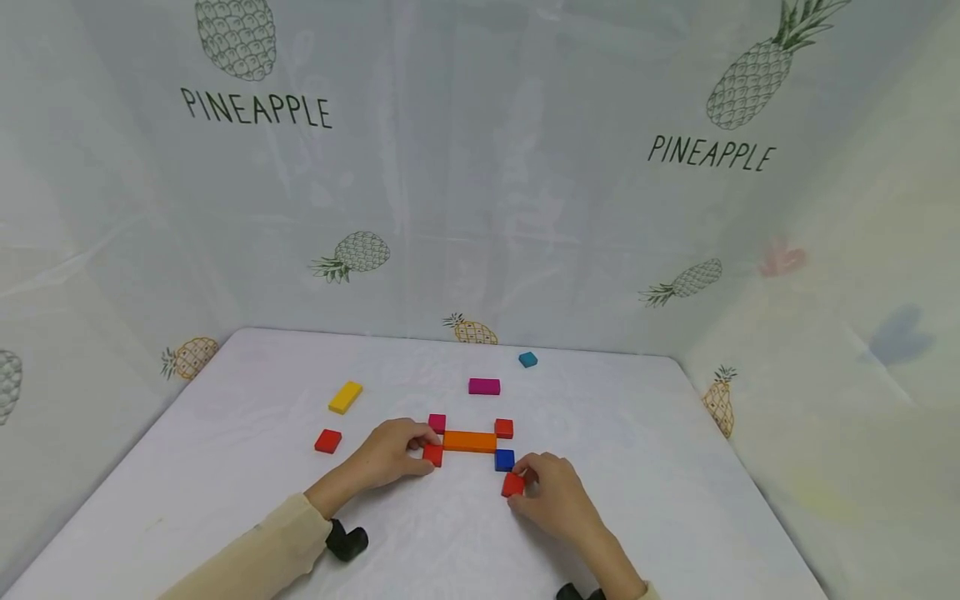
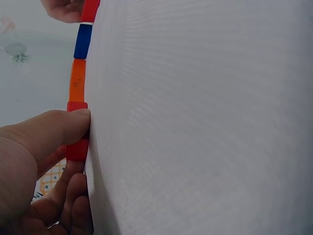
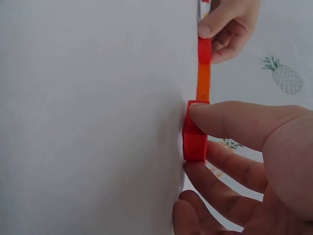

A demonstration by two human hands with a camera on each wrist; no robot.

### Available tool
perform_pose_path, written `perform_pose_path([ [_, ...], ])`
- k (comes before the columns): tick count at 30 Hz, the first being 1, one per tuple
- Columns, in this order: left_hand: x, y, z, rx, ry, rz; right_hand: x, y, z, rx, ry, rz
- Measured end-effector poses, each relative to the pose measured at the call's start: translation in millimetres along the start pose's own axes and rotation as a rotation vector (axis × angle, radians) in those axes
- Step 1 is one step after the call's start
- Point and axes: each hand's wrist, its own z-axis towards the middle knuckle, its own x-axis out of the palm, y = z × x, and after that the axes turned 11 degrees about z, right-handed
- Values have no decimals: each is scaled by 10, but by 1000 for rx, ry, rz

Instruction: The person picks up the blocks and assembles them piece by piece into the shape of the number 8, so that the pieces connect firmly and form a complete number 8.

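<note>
My left hand (image 1: 393, 452) pinches a red square block (image 1: 432, 455) at the left end of a long orange block (image 1: 470, 442). In the left wrist view, the thumb (image 2: 73, 125) lies on that block's near side. Behind it stands a magenta-red square block (image 1: 437, 423). At the orange block's right end are a red block (image 1: 504, 428) behind and a blue block (image 1: 505, 460) in front. Just in front of the blue one, slightly turned, is another red block (image 1: 513, 485), which my right hand (image 1: 557, 497) holds between thumb and fingers.
A yellow block (image 1: 346, 397) and a red block (image 1: 327, 441) lie to the left on the white-covered table (image 1: 637, 433). Farther back are a magenta block (image 1: 484, 387) and a teal block (image 1: 528, 359). A pineapple-print curtain (image 1: 510, 192) hangs behind and at the sides.
</note>
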Motion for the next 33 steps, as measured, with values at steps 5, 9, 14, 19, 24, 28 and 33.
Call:
perform_pose_path([
  [5, 3, -3, -3, 0, 1, 11, -55, 15, -19, 26, 39, 87],
  [9, 1, 4, -7, 0, -1, 3, -34, 30, -26, 29, 33, 116],
  [14, 0, 2, -5, 0, -5, 1, 33, 40, -19, 24, 0, 126],
  [19, -1, 0, 0, 13, -4, 1, 87, 49, -6, 36, -33, 118],
  [24, 3, -6, 1, 15, -1, 4, 122, 55, 9, 49, -47, 125],
  [28, 3, -4, 4, 10, 2, 4, 137, 56, 18, 47, -55, 129],
  [33, 9, 10, 13, 8, 0, 12, 134, 66, 14, 38, -54, 136],
])
